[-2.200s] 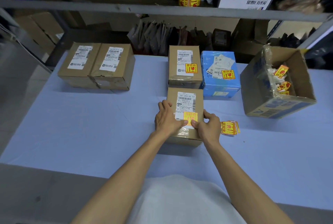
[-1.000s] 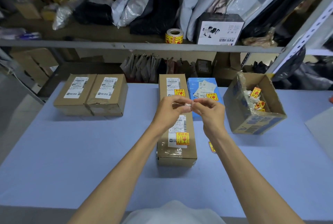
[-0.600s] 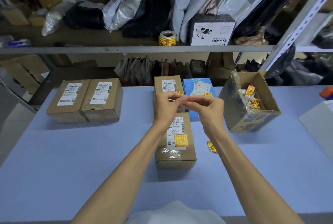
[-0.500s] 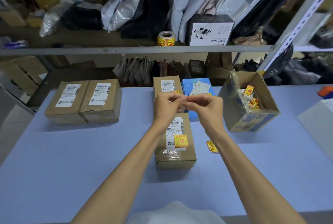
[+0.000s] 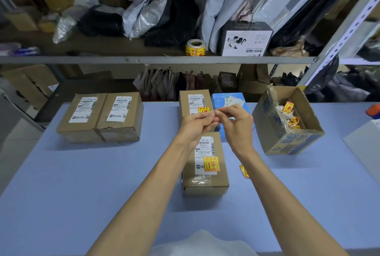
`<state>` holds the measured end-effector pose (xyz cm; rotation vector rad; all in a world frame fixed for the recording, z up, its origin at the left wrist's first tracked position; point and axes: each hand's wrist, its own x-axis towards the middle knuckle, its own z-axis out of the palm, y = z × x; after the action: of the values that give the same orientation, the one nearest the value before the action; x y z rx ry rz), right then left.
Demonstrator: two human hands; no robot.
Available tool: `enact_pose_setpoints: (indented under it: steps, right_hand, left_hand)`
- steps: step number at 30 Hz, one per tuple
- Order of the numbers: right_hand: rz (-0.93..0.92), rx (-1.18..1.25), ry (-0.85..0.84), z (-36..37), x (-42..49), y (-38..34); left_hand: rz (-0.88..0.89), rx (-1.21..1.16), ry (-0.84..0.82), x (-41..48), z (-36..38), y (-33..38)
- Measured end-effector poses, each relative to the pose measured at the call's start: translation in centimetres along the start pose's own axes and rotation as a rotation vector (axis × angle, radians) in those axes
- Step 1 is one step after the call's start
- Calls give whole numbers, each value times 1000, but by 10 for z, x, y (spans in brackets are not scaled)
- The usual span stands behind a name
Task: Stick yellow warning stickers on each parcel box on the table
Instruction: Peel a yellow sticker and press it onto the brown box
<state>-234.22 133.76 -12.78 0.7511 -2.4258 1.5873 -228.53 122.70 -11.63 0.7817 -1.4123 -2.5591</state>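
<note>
Above the blue table (image 5: 82,173), we hold our left hand (image 5: 196,127) and right hand (image 5: 237,127) with fingertips pinched together; what they pinch, we cannot tell. Beneath them lies a parcel box (image 5: 205,183) bearing a yellow sticker (image 5: 211,164). A pair of boxes (image 5: 121,124) sits far left.

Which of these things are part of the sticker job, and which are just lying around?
Job: leftmost parcel and its neighbour, both without stickers; near parcel and far parcel, already stickered; blue parcel; loose stickers; sticker roll; open carton holding sticker paper.
Lying about: white product box; grey bags on the shelf.
</note>
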Motion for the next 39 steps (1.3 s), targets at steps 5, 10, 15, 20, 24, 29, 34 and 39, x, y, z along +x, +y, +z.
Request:
enact_pose_setpoints:
  steps: [5, 10, 15, 20, 24, 29, 34, 39]
  right_hand:
    - [-25, -20, -113, -2, 3, -7]
    - [-76, -93, -66, -6, 8, -14]
    - [-121, -222, -8, -16, 9, -6]
    - [19, -84, 93, -42, 16, -3]
    - [265, 291, 109, -68, 30, 6]
    - [276, 221, 56, -101, 42, 27]
    - [229, -20, 90, -128, 56, 49]
    - [228, -239, 119, -164, 82, 80]
  left_hand:
    - [67, 115, 60, 3, -9, 5]
    - [203, 332, 39, 2, -2, 14]
    - [356, 595, 110, 10, 17, 7]
    - [331, 464, 39, 22, 50, 3]
    - [314, 432, -82, 27, 76, 7]
    - [299, 489, -155, 41, 103, 1]
    - [307, 672, -234, 62, 139, -10]
    - [564, 1288, -222, 93, 176, -12]
